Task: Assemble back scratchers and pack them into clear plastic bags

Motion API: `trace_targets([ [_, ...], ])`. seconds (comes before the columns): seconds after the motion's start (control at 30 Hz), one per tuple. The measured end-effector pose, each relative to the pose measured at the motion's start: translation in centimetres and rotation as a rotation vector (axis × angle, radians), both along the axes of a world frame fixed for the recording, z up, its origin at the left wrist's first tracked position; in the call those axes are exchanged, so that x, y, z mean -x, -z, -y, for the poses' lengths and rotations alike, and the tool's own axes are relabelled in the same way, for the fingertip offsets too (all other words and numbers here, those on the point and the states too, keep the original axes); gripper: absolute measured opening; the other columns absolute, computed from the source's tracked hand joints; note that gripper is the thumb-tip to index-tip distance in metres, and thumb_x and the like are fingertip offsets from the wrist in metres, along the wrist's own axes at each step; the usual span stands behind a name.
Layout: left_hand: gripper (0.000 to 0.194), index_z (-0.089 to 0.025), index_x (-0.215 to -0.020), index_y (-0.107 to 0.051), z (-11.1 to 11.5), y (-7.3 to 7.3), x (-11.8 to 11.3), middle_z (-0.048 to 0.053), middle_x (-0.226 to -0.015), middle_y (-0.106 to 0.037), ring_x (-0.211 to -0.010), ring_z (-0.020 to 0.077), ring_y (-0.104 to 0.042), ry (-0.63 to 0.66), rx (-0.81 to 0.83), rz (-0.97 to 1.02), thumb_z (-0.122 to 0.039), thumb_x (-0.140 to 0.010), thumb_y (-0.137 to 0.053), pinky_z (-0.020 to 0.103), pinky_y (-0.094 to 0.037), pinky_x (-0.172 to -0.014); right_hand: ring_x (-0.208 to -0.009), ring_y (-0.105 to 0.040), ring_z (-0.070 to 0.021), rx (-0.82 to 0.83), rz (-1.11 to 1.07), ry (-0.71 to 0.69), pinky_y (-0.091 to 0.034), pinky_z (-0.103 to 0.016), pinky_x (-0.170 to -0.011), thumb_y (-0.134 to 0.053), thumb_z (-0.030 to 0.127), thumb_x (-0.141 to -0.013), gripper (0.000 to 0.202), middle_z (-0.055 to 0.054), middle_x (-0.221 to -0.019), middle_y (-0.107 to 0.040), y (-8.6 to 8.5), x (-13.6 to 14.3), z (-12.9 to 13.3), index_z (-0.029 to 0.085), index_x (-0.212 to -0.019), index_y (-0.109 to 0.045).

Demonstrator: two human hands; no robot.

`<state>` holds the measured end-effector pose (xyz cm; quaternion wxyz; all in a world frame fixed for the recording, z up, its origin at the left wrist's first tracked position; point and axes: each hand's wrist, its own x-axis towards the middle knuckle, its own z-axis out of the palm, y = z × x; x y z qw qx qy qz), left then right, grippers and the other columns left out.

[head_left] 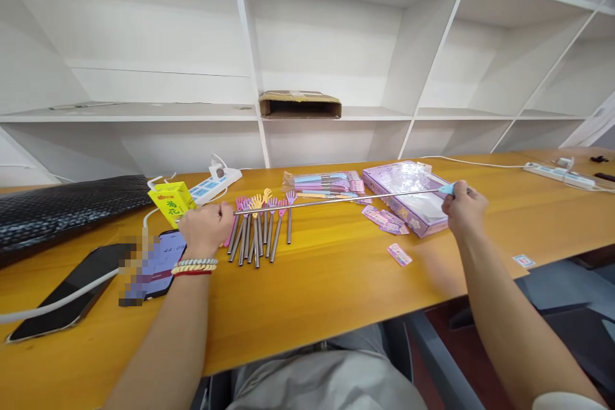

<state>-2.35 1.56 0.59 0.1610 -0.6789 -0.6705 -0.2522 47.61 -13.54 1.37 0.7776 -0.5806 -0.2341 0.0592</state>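
Your hands: well apart, both clamped on one thin metal rod [336,202]. Left hand [206,227], left of centre, fist closed round one end; right hand [465,206], right of centre, pinching the light-blue tip. Rod runs across mid-frame, rising slightly to the right. Below its left stretch, centre-left: a cluster of hand-shaped scratchers [258,230]. Right of centre, purple box [408,195], small printed cards [384,219] beside it. Yellow carton [170,203] at left, near your left hand.

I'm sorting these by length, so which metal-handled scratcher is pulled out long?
The light-blue-ended scratcher, stretched between the left hand and the right hand; the loose scratchers lying on the table have short handles.
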Motion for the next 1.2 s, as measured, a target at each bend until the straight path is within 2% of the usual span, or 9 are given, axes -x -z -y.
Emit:
trace_targets([
  [0.1, 0.055, -0.014, -0.063, -0.067, 0.4, 0.0, -0.8, 0.013, -0.062, -0.062, -0.062, 0.0249, -0.056, -0.008, 0.096, -0.052, -0.039, -0.085, -0.023, 0.03, -0.029, -0.053, -0.032, -0.032, -0.0053, 0.034, 0.009, -0.099, -0.026, -0.019, -0.033, -0.058, 0.047, -0.076, 0.039, 0.008, -0.038, -0.035, 0.5, 3.8, -0.8, 0.02, -0.057, -0.036],
  [0.2, 0.06, -0.015, -0.067, -0.067, 2.0, -0.1, -3.6, 0.013, -0.066, -0.065, -0.066, 0.0266, -0.059, 0.134, 0.154, -0.137, -0.045, -0.087, -0.02, 0.031, -0.031, -0.055, -0.033, -0.039, -0.0071, 0.255, 0.236, -0.471, -0.029, -0.02, -0.034, -0.057, 0.051, -0.075, 0.039, 0.003, -0.041, -0.048, 0.9, 9.6, -1.5, 0.017, -0.058, -0.046],
  [0.3, 0.064, -0.017, -0.072, -0.067, 3.8, -0.2, -6.4, 0.01, -0.063, -0.064, -0.062, 0.0252, -0.059, 0.294, 0.174, -0.166, -0.052, -0.088, -0.015, 0.031, -0.031, -0.055, -0.038, -0.049, -0.0095, 0.276, 0.388, -0.746, -0.035, -0.021, -0.038, -0.053, 0.051, -0.077, 0.037, -0.002, -0.054, -0.06, 1.5, 15.1, -2.1, 0.017, -0.066, -0.05],
  [0.43, 0.055, -0.021, -0.09, -0.064, 5.3, -0.4, -7.2, 0.005, -0.06, -0.064, -0.062, 0.0228, -0.06, 0.399, 0.132, -0.13, -0.056, -0.086, -0.023, 0.029, -0.031, -0.055, -0.042, -0.051, -0.0102, 0.246, 0.447, -0.774, -0.038, -0.022, -0.044, -0.046, 0.048, -0.083, 0.032, -0.002, -0.062, -0.064, 2.3, 19.2, -2.7, 0.018, -0.072, -0.051],
  [0.67, 0.05, -0.02, -0.109, -0.059, 7.1, -0.4, -8.2, 0.006, -0.081, -0.068, -0.069, 0.0223, -0.061, 0.68, 0.052, -0.166, -0.056, -0.078, -0.044, 0.031, -0.034, -0.057, -0.053, -0.052, -0.0119, 0.27, 0.754, -0.882, -0.039, -0.023, -0.058, -0.041, 0.034, -0.088, 0.027, -0.001, -0.065, -0.062, 4.0, 22.7, -2.5, 0.021, -0.074, -0.06],
  [0.83, 0.03, -0.02, -0.097, -0.063, 6.1, 0.3, -7.9, 0.006, -0.088, -0.065, -0.081, 0.0187, -0.058, 0.891, 0.003, -0.109, -0.037, -0.087, -0.041, 0.032, -0.038, -0.073, -0.07, -0.054, -0.015, 0.154, 0.814, -0.86, -0.041, -0.027, -0.07, -0.048, 0.036, -0.085, 0.025, -0.005, -0.082, -0.062, 4.7, 23.0, -2.5, 0.022, -0.098, -0.063],
  [0.93, 0.024, -0.02, -0.091, -0.065, 5.1, 1.2, -7.5, 0.006, -0.085, -0.064, -0.082, 0.0188, -0.056, 0.946, -0.087, -0.087, -0.03, -0.087, -0.044, 0.035, -0.038, -0.077, -0.064, -0.051, -0.0133, 0.158, 0.596, -0.954, -0.042, -0.027, -0.063, -0.051, 0.044, -0.082, 0.036, -0.003, -0.078, -0.058, 5.3, 22.7, -2.9, 0.021, -0.109, -0.06],
  [1.03, 0.018, -0.021, -0.088, -0.066, 4.6, 2.0, -7.5, 0.006, -0.085, -0.064, -0.083, 0.0185, -0.056, 0.956, -0.166, -0.027, -0.023, -0.084, -0.049, 0.036, -0.038, -0.079, -0.054, -0.045, -0.0094, 0.182, 0.306, -1.0, -0.039, -0.023, -0.05, -0.054, 0.046, -0.079, 0.036, 0.0, -0.071, -0.055, 6.0, 22.7, -3.3, 0.02, -0.104, -0.06],
  [1.2, 0.014, -0.02, -0.083, -0.066, 4.5, 2.7, -7.8, 0.004, -0.084, -0.064, -0.08, 0.0159, -0.057, 0.953, -0.238, 0.052, -0.019, -0.081, -0.052, 0.032, -0.041, -0.076, -0.056, -0.048, -0.0079, 0.121, 0.083, -0.982, -0.039, -0.02, -0.042, -0.072, 0.039, -0.063, 0.041, -0.002, -0.087, -0.057, 6.2, 22.7, -3.6, 0.02, -0.096, -0.057],
])
